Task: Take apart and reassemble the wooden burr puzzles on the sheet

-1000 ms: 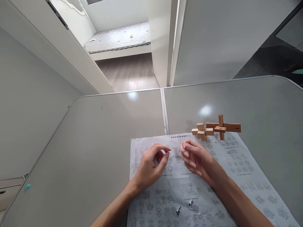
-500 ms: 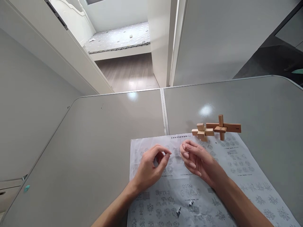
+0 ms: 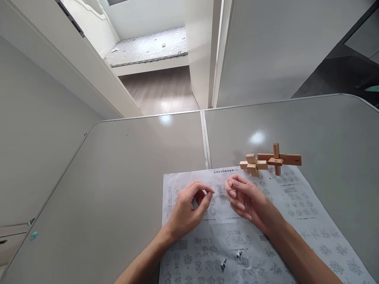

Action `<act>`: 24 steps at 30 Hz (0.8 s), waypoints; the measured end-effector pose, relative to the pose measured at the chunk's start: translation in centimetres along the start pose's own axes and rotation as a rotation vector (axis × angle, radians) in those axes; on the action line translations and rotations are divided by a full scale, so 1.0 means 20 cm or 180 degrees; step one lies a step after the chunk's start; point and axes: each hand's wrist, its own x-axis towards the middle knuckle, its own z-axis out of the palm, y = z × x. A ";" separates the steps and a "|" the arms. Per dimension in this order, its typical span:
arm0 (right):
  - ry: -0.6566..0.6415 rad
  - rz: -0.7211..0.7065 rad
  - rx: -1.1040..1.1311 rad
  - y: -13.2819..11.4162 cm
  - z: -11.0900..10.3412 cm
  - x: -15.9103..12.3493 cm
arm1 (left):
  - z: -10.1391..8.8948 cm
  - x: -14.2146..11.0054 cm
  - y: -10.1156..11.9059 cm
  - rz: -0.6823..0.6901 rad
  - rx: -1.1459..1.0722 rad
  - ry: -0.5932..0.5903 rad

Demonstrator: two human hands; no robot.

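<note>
Two curled hands (image 3: 189,209) (image 3: 251,201), printed sheet (image 3: 214,236) beneath

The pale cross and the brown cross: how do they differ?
The pale cross is light wood; the brown cross is darker. The brown cross spans wider, with a long flat arm; the pale cross is compact, made of short, chunky blocks. Both are wooden, and neither is held.

Both bare forearms, left (image 3: 146,254) and right (image 3: 300,246), slant inward and away from the body, stopping well short of the tabletop's (image 3: 118,177) far edge. The left hand (image 3: 188,209) lies back upward, its thumb and index finger curved into a loop. Just apart, the right hand (image 3: 251,201) turns its palm inward, fingers half curled, thumb tip near the index finger.
</note>
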 end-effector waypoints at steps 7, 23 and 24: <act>-0.0001 -0.0011 0.0050 0.00 0.00 0.00 | 0.00 0.00 0.00 -0.0016 0.0002 -0.0006; -0.0214 -0.0289 -0.0006 0.03 -0.02 0.02 | -0.05 0.00 -0.02 0.0015 -0.1565 0.0061; -0.0209 -0.0277 0.0036 0.03 -0.01 0.02 | -0.06 0.01 -0.03 -0.0014 -0.1967 0.0077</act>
